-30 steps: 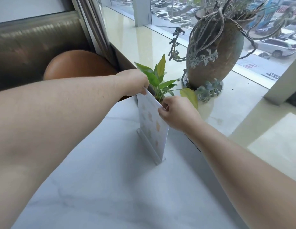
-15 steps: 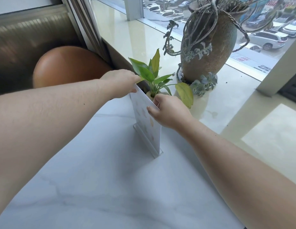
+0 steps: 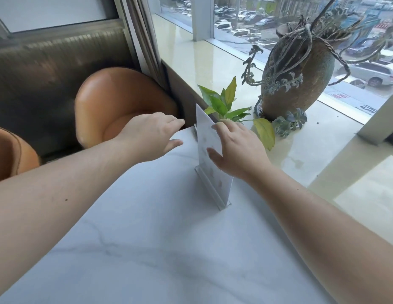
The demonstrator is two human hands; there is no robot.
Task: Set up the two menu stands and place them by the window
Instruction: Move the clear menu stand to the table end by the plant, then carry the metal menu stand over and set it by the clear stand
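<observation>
One menu stand (image 3: 210, 159) stands upright on the white marble table (image 3: 147, 249) near its window-side edge, a pale card with faint orange marks in a clear base. My right hand (image 3: 237, 148) lies against the card's right face, thumb and fingers spread over it. To the left of the card my left hand (image 3: 151, 137) hovers over the table with fingers apart, not touching it. A second stand is not visible, apart from a small clear edge (image 3: 195, 129) behind the card.
A small green plant (image 3: 224, 104) stands just behind the stand at the table's edge. A large brown vase with trailing succulents (image 3: 298, 80) sits on the cream window sill (image 3: 191, 51). Orange chairs (image 3: 116, 99) stand at the left.
My left hand has let go of the card's top corner and moved left, fingers apart. My right hand's grip has loosened to a flat touch on the card.
</observation>
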